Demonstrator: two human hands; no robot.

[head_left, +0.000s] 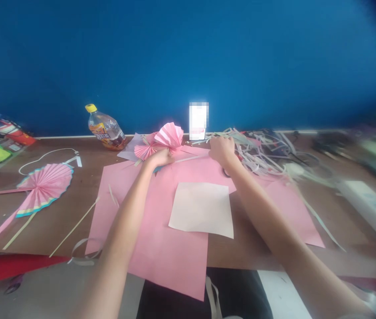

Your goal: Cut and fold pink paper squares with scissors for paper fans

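Note:
My left hand (160, 157) reaches far across the table, its fingers closed on the base of a pink pleated paper fan (169, 134) and a thin white strip (191, 157) that runs to the right. My right hand (221, 150) rests knuckles up at the edge of a heap of cut paper strips (261, 150), fingers curled and hidden. Both arms lie over large pink paper sheets (161, 239). A pale square sheet (203, 209) lies between my forearms.
A finished pink fan with a blue rim (44, 186) and long sticks (75, 228) lie at the left. A plastic bottle with a yellow cap (106, 128) lies by the blue wall. A white box (370, 208) sits at the right edge.

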